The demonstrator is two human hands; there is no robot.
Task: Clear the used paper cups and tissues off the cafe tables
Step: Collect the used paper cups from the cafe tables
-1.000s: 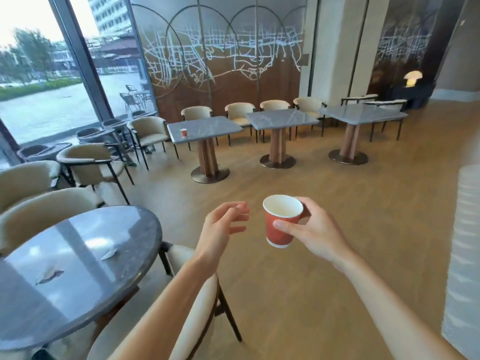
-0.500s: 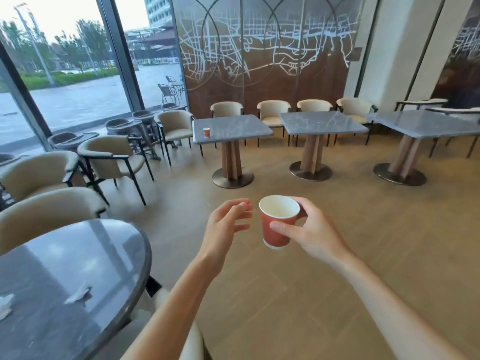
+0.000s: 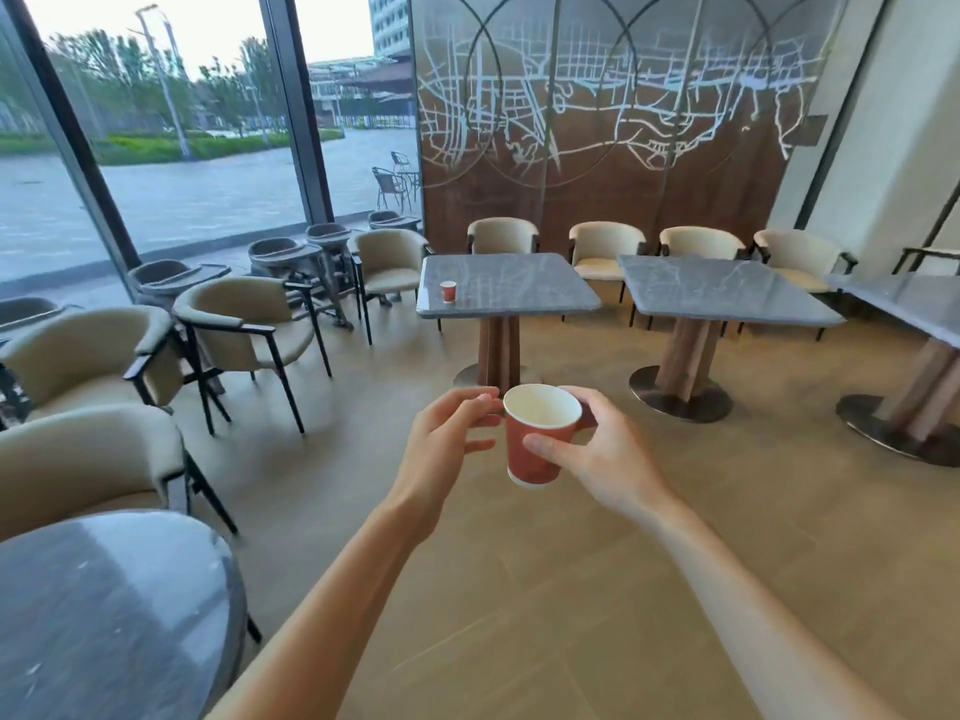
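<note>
1. Right hand [image 3: 602,454] grips a red paper cup with white inside [image 3: 537,439], upright in mid-air over the floor.
2. Left hand [image 3: 447,439] beside it, fingers loosely curled; fingertips near the rim, contact unclear.
3. Left to do: a second small red paper cup [image 3: 448,292] stands on the square grey marble desk [image 3: 506,285].
4. No tissues visible; judged partway through.

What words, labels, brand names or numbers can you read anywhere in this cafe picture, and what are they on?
None can be read.
Held red paper cup: plain side, no print showing.
Small red cup on the square table: too small to tell.
Wall panel: white map-like lines only, no letters.
Dark plate on the pillar: too blurred to tell.
</note>
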